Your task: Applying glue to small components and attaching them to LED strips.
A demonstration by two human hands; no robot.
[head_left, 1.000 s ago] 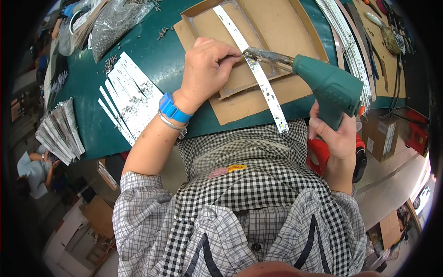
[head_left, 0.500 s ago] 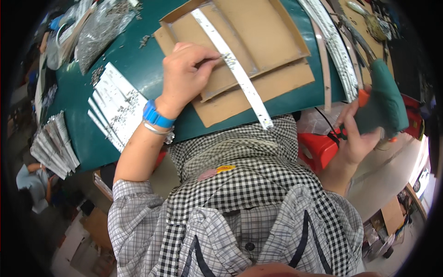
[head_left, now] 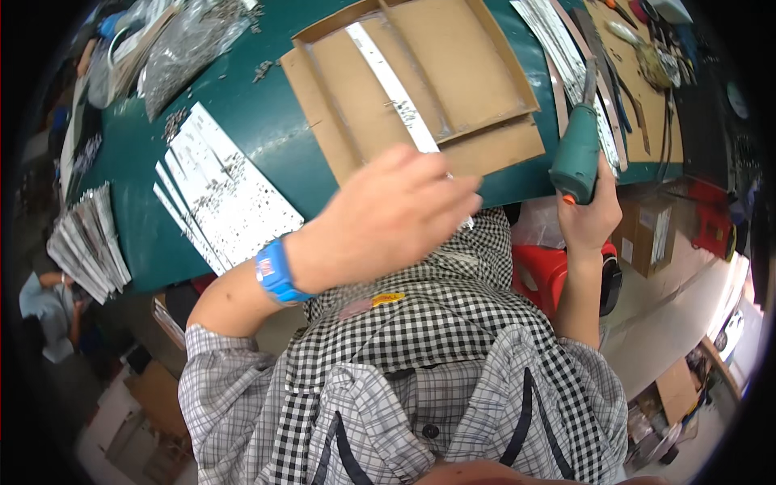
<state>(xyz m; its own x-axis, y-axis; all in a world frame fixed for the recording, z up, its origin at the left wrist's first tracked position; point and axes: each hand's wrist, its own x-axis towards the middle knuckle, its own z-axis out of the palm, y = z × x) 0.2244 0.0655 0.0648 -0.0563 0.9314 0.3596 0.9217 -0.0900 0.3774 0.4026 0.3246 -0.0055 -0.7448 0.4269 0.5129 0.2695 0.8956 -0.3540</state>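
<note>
"Carrying it all was the green surface (head_left: 283, 153)?"

"Yes. On it sat a cardboard tray (head_left: 477, 73), with the white strip (head_left: 388, 82) laid across its left part."

"How did the strip run?"

"Lengthwise toward the person, slanting from the far left down to the right, its lower end at the surface's near edge."

"And the heat gun (head_left: 578, 149)?"

"Well right of the strip, nozzle pointing away, the right hand (head_left: 588, 214) wrapped round it."

"So which hand was nearer?"

"The left hand (head_left: 396, 210), over the strip's lower part. Most of the strip lay beyond its fingers (head_left: 457, 194), ahead and leftward."

"Were they pinching it?"

"I couldn't tell. They were blurred, and contact didn't show. Small parts (head_left: 404, 113) dotted the strip just past them."
</note>
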